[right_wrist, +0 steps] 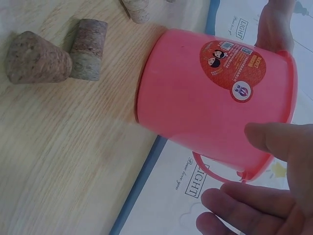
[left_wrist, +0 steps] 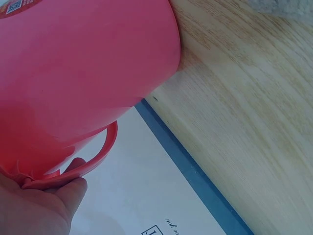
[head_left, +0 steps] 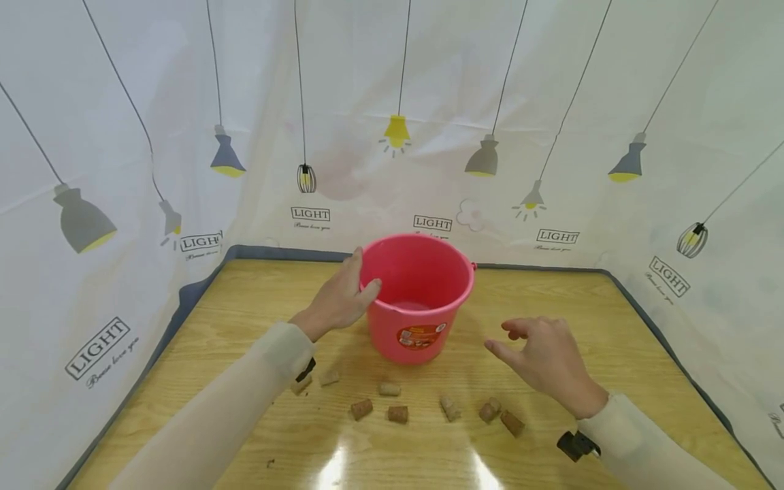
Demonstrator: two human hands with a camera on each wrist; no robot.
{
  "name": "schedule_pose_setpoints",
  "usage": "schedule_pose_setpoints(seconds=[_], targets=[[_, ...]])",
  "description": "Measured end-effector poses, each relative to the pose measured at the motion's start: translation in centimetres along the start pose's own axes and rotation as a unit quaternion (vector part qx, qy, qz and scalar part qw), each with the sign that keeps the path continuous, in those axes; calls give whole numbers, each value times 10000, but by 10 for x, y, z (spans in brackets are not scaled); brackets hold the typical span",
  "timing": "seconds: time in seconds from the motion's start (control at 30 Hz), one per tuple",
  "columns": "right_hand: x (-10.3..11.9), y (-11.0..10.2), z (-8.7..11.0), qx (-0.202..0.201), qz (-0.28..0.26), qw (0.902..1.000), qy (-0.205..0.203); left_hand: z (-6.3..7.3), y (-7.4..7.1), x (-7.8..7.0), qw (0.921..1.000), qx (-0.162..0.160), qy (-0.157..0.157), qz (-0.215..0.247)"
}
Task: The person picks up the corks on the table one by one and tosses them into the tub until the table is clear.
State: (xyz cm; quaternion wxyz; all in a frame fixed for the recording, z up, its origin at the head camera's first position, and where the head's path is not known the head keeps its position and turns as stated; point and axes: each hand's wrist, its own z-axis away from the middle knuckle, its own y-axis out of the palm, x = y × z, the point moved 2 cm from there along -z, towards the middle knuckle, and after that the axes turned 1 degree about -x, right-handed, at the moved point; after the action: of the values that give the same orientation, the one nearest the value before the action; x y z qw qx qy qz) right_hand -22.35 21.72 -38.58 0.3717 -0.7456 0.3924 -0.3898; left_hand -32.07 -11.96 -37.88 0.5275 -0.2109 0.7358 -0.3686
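Observation:
A pink plastic bucket (head_left: 382, 330) stands upright on the wooden table, a round red label (right_wrist: 232, 66) on its side. My left hand (head_left: 339, 296) grips its left rim, thumb over the edge; in the left wrist view, fingers lie against the bucket's handle (left_wrist: 110, 142), which hangs down along the wall. To the right of the bucket, apart from it, my right hand (head_left: 548, 357) is held above the table with fingers loosely bent and nothing in them. Several corks lie scattered in front of the bucket, including a brown cork (head_left: 361, 408), a pale cork (head_left: 388, 389) and a darker cork (head_left: 512, 422).
The wooden table (head_left: 245, 435) has a dark blue edging (head_left: 649, 330) along its back and sides. White sheeting (head_left: 361, 61) printed with hanging lamps encloses it behind and at both sides. Small dark crumbs (head_left: 270, 463) lie near the front left.

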Motion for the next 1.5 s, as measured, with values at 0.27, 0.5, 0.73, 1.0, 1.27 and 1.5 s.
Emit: schedule_pose_setpoints(seconds=[0.27, 0.5, 0.73, 1.0, 1.27, 1.5], targets=[[-2, -1, 5, 126, 99, 9998, 98, 0, 0, 0, 10000, -23, -49, -55], [-4, 0, 9, 214, 159, 9996, 126, 0, 0, 0, 10000, -4, -53, -29], [-6, 1, 16, 247, 169, 9995, 118, -1, 0, 0, 10000, -5, -6, -8], [-8, 4, 24, 762, 310, 9962, 293, 0, 0, -1, 10000, -10, -21, 13], [-12, 10, 34, 1231, 421, 9913, 185, 1, -1, -2, 10000, 0, -12, -5], [-16, 20, 39, 1506, 554, 9870, -13, 2, -2, -3, 10000, 2, -32, 25]])
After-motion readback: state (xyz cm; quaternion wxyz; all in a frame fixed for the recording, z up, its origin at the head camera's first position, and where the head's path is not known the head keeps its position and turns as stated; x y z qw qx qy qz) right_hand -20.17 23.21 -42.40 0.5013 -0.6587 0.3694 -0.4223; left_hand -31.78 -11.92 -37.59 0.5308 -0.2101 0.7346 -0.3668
